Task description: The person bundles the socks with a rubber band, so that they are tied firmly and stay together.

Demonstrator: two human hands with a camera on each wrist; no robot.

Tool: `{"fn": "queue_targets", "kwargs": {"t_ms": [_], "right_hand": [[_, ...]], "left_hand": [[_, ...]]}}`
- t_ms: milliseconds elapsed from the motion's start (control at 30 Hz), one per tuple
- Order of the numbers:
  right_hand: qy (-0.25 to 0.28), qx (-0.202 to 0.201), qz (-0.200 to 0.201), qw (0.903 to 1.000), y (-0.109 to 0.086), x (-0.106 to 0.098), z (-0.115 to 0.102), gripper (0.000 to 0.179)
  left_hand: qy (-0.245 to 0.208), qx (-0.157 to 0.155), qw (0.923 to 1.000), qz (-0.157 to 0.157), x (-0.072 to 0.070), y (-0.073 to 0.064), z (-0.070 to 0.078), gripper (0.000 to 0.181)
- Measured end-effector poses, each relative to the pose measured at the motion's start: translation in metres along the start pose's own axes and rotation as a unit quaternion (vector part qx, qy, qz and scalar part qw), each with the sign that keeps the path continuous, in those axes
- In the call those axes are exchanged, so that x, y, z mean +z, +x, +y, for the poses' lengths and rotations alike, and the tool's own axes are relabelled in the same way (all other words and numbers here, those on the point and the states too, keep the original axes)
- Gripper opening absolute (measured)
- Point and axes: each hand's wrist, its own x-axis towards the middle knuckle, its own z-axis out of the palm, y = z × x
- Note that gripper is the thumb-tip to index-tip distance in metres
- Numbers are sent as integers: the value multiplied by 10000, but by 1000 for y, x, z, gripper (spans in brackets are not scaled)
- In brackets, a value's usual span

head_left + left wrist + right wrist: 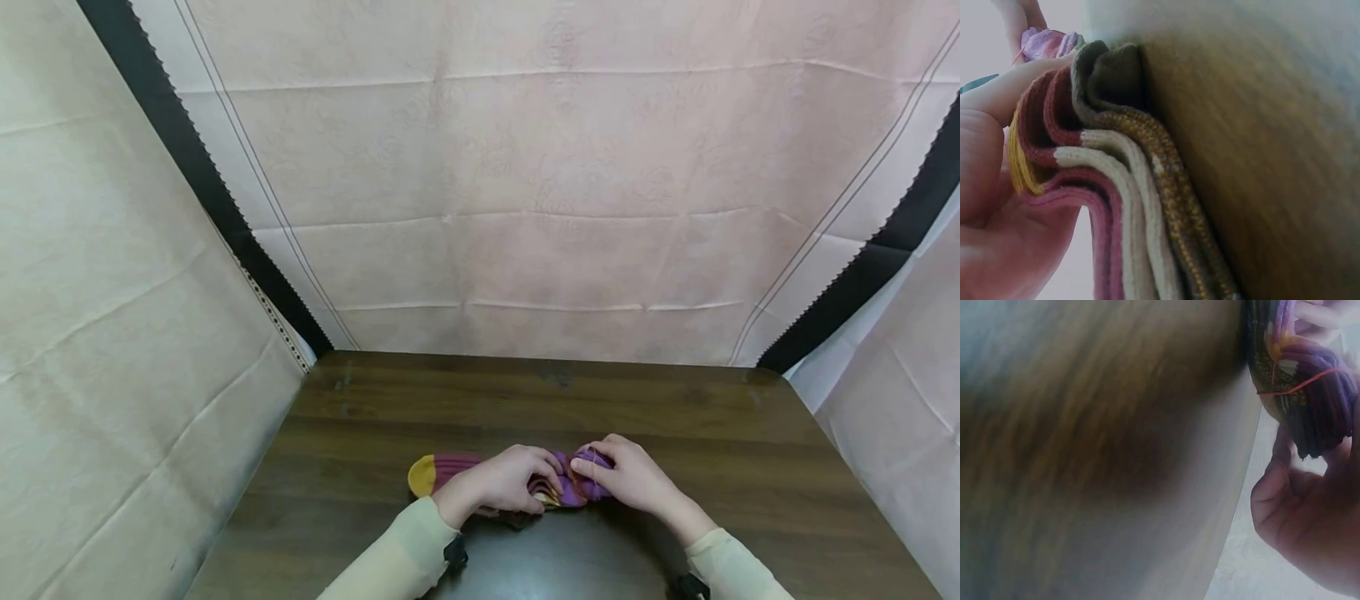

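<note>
A bundle of folded knit socks (453, 467) lies across the tabletop, with a yellow toe and maroon ribbing at its left end. My left hand (506, 479) grips the middle, fingers curled over the top. In the left wrist view, stacked layers of pink, cream and brown-olive sock (1138, 187) run beside the palm. My right hand (630, 475) pinches the purple end (598, 487), thumb and fingers around it. A thin red band (1315, 380) crosses that end in the right wrist view. Part of the bundle is hidden under both hands.
The dark brown wooden table (420, 400) has its far edge against a pale creased cloth wall (540, 183). Similar cloth panels (112, 333) stand at the left and right sides. Dark straps (225, 192) run down the corners.
</note>
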Motion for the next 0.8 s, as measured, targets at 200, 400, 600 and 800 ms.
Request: {"fn": "queue_targets", "kwargs": {"t_ms": [200,400,600,800], "right_hand": [[-202,254,376,9988,3,3,-4,26],[-146,283,173,9993,2,1,-5,7],[52,322,-287,9991,2,-2,1,15],[881,537,-728,9920,-1,-8,7,26]], "left_hand": [[-20,1,10000,0,1,0,-1,29],[-63,22,10000,18,2,1,-1,29],[-64,33,10000,18,2,2,-1,30],[-18,-1,10000,9,2,2,-3,29]]}}
